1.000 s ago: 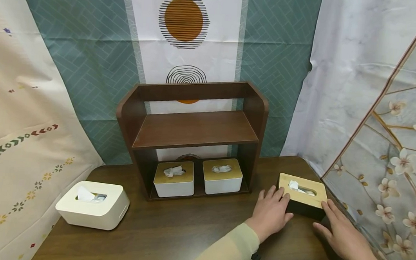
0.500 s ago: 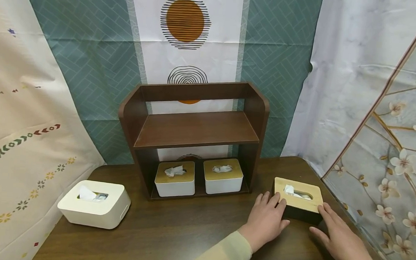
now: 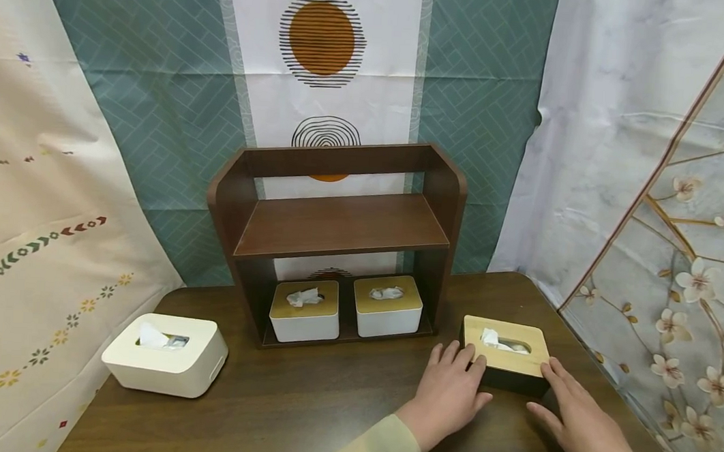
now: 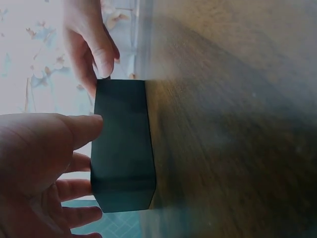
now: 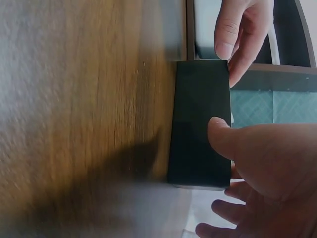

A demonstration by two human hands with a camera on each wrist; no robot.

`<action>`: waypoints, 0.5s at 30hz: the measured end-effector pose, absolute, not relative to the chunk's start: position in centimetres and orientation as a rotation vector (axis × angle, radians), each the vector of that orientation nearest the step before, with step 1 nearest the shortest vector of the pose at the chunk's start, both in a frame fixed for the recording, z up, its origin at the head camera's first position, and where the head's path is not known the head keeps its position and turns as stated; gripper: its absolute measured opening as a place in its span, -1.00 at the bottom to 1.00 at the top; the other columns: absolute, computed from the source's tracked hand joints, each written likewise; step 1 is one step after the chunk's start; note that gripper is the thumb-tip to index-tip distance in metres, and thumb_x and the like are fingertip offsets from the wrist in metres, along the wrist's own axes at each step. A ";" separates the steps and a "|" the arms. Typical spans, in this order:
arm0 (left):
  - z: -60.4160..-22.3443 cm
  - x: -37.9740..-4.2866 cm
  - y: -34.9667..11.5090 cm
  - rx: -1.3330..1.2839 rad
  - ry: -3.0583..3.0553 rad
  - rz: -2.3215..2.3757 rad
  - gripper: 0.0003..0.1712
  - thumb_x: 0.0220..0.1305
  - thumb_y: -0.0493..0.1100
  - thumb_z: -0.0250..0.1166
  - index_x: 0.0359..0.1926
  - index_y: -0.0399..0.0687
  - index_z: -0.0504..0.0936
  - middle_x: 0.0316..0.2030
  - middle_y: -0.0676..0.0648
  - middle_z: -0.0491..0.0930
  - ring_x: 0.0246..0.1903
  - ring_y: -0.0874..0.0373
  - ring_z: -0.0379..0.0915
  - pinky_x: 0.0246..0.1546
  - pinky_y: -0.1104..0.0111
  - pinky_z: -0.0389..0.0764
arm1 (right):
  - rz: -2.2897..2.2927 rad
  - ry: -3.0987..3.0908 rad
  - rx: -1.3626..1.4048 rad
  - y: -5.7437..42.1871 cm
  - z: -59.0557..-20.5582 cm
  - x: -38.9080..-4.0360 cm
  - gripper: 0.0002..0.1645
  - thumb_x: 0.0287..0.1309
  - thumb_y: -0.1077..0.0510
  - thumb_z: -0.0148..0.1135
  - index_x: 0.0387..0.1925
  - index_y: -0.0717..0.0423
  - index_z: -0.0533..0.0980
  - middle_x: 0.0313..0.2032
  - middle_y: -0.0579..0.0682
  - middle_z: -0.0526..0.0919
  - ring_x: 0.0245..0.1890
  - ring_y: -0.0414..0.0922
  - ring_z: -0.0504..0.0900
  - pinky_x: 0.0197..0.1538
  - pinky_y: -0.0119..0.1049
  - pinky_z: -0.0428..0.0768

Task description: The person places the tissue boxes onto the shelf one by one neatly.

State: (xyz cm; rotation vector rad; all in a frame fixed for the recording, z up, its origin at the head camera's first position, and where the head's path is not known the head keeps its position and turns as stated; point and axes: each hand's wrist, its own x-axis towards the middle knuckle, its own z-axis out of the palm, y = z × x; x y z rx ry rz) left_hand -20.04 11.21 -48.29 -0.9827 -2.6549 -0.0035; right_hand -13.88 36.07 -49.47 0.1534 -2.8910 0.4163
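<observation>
A black tissue box [image 3: 506,346] with a light wooden top and a tuft of white tissue lies on the table at the right. My left hand [image 3: 448,394] is at its left end, fingers extended and spread, fingertips against the box. At the right end, my right hand [image 3: 579,415] touches the corner with straight fingers. Each wrist view shows the dark long side of the box [image 4: 124,139] between both hands, thumbs toward that side. The left thumb [image 4: 84,130] lies by its upper edge; the right thumb [image 5: 223,139] overlaps its upper edge. Some fingers are hidden behind the box.
A brown two-tier shelf [image 3: 344,221] stands at the back of the table [image 3: 304,400]. Its lower tier holds a white tissue box [image 3: 304,327] and a second one [image 3: 389,321], both wood-topped. A cream tissue box [image 3: 167,356] sits at the left. Patterned curtains [image 3: 644,118] surround the table.
The black tissue box has slid left and nearer to me, with both hands moving along at its ends. The other boxes and the shelf stay in place.
</observation>
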 end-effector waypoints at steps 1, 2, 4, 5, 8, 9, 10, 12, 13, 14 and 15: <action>-48.3 -20.0 11.1 -0.984 -2.659 -0.006 -0.33 0.56 0.42 0.26 0.51 0.32 0.60 0.49 0.11 0.50 0.49 0.03 0.40 0.46 0.03 0.46 | 0.420 -2.891 0.155 36.0 -49.5 -13.8 0.01 0.40 -0.10 0.54 0.52 0.51 0.34 0.54 0.58 0.26 0.42 0.57 0.40 0.17 0.51 0.54; -48.4 -19.9 11.0 -0.984 -2.662 -0.007 -0.33 0.57 0.42 0.25 0.51 0.32 0.59 0.49 0.11 0.50 0.50 0.03 0.40 0.46 0.03 0.46 | 0.423 -2.889 0.158 35.9 -49.5 -13.7 0.01 0.40 -0.10 0.54 0.53 0.50 0.34 0.54 0.57 0.26 0.42 0.57 0.40 0.16 0.50 0.55; -48.6 -19.8 10.7 -0.983 -2.667 -0.013 -0.33 0.56 0.42 0.26 0.52 0.31 0.59 0.49 0.11 0.49 0.50 0.02 0.40 0.47 0.03 0.45 | 0.426 -2.883 0.164 35.7 -49.6 -13.5 0.01 0.40 -0.11 0.55 0.53 0.49 0.35 0.55 0.56 0.27 0.41 0.56 0.42 0.14 0.49 0.57; -48.6 -19.7 10.6 -0.983 -2.668 -0.017 -0.33 0.56 0.42 0.26 0.52 0.31 0.59 0.49 0.11 0.49 0.51 0.02 0.39 0.47 0.02 0.45 | 0.428 -2.879 0.169 35.6 -49.6 -13.4 0.01 0.39 -0.10 0.55 0.53 0.49 0.35 0.55 0.56 0.27 0.41 0.56 0.42 0.14 0.48 0.58; -48.8 -19.5 10.2 -0.980 -2.670 -0.017 -0.32 0.56 0.42 0.26 0.52 0.31 0.58 0.50 0.10 0.49 0.52 0.01 0.38 0.47 0.01 0.45 | 0.439 -2.876 0.176 35.2 -49.8 -13.2 0.01 0.39 -0.10 0.55 0.54 0.48 0.35 0.55 0.54 0.27 0.41 0.55 0.42 0.12 0.48 0.59; -48.8 -19.4 10.0 -0.980 -2.672 -0.021 -0.32 0.56 0.41 0.27 0.52 0.31 0.58 0.50 0.10 0.49 0.52 0.01 0.38 0.47 0.01 0.45 | 0.442 -2.876 0.176 35.1 -49.8 -13.1 0.02 0.39 -0.11 0.55 0.54 0.47 0.35 0.56 0.54 0.27 0.42 0.55 0.42 0.12 0.48 0.59; -48.7 -19.3 9.9 -0.980 -2.675 -0.024 -0.32 0.56 0.41 0.27 0.53 0.31 0.58 0.50 0.10 0.49 0.52 0.00 0.38 0.47 0.00 0.45 | 0.448 -2.876 0.177 35.0 -49.9 -13.0 0.02 0.39 -0.11 0.55 0.55 0.47 0.34 0.56 0.53 0.27 0.42 0.55 0.42 0.13 0.49 0.58; -48.7 -19.1 9.5 -0.979 -2.678 -0.026 -0.32 0.56 0.41 0.27 0.53 0.31 0.58 0.51 0.09 0.49 0.53 0.00 0.38 0.47 -0.01 0.46 | 0.460 -2.883 0.172 34.8 -49.9 -12.9 0.03 0.40 -0.13 0.54 0.56 0.45 0.33 0.57 0.51 0.27 0.43 0.54 0.41 0.13 0.49 0.58; -48.7 -19.0 9.3 -0.979 -2.680 -0.028 -0.32 0.56 0.41 0.27 0.53 0.31 0.58 0.51 0.09 0.49 0.53 -0.01 0.37 0.47 -0.01 0.46 | 0.465 -2.879 0.175 34.7 -50.0 -12.9 0.03 0.40 -0.13 0.54 0.56 0.45 0.34 0.57 0.51 0.27 0.43 0.54 0.42 0.12 0.50 0.58; -48.7 -18.8 9.1 -0.979 -2.678 -0.030 -0.32 0.56 0.41 0.27 0.53 0.30 0.58 0.51 0.09 0.49 0.53 -0.01 0.37 0.46 -0.01 0.46 | 0.471 -2.886 0.171 34.6 -50.0 -12.8 0.04 0.40 -0.16 0.53 0.57 0.43 0.33 0.58 0.49 0.27 0.44 0.53 0.41 0.13 0.49 0.58; -48.8 -18.7 8.9 -0.977 -2.678 -0.029 -0.32 0.56 0.40 0.27 0.53 0.30 0.58 0.50 0.09 0.49 0.53 -0.02 0.37 0.46 -0.01 0.47 | 0.479 -2.889 0.171 34.5 -50.0 -12.7 0.04 0.40 -0.17 0.52 0.58 0.42 0.33 0.58 0.48 0.27 0.44 0.52 0.41 0.14 0.49 0.58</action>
